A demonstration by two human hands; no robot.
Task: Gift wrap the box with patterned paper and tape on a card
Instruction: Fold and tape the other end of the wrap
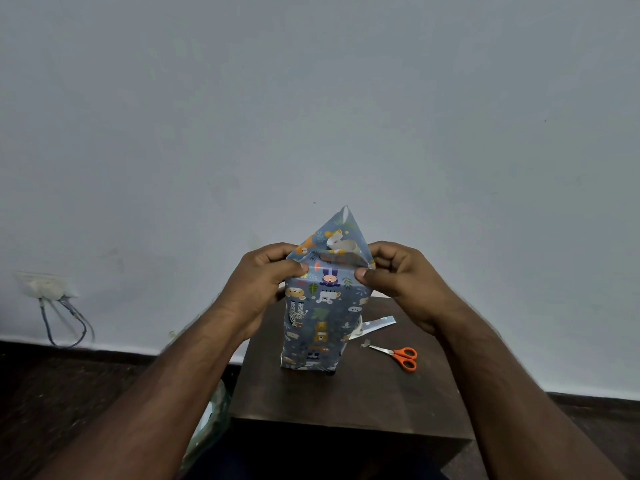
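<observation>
Two bare arms are reaching forward over the dark brown wooden desk [346, 403]. Each grip is closing tight on paper: the left hand [266, 285] is pinching the left top edge of the tall box wrapped in blue animal-pattern paper [318, 323], and the right hand [394, 278] is pinching the right top edge. Orange-handled scissors [398, 355] are lying near the box's right side. Standing upright on the desk, the box is showing a pointed paper flap on top.

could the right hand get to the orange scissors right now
Probably yes, once it lets go: the orange-handled scissors lie uncovered on the dark wooden table, but the right hand pinches the patterned paper.
</observation>
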